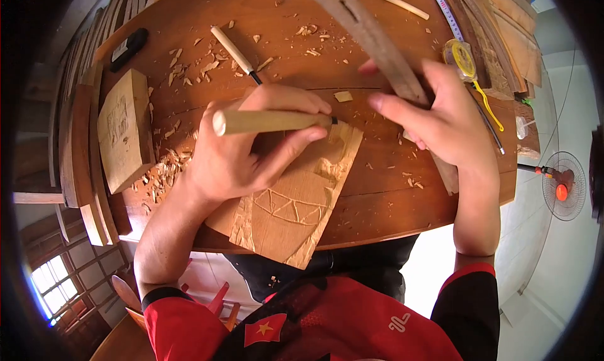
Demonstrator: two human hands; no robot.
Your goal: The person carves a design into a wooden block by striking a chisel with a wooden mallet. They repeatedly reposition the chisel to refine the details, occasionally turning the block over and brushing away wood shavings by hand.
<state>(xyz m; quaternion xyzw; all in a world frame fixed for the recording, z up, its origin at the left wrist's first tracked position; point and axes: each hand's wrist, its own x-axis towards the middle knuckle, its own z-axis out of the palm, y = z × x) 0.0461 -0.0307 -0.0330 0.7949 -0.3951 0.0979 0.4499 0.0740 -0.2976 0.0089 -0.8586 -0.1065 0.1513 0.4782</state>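
Observation:
My left hand (pixel 229 147) is closed around the pale wooden handle of a chisel (pixel 270 122), pinched near its metal end. The chisel's tip is near the top end of a carved wooden board (pixel 292 203), which has a curved band of zigzag lines and chipped-away edges. The board overhangs the table's near edge. On the right, my right hand (pixel 443 118) grips a long, flat wooden bar (pixel 377 43) that slants from the top of the view down towards the table edge. Its thumb lies across the bar, and some of its fingers are hidden behind it.
Beyond my hands lie a second chisel (pixel 233 49) and another wooden-handled tool (pixel 399 4). Wood chips (pixel 167 172) litter the table (pixel 390 203). A wood block (pixel 126 131) and a black object (pixel 129 49) are left; a yellow tape measure (pixel 459 59) is right, with planks (pixel 503 21) behind.

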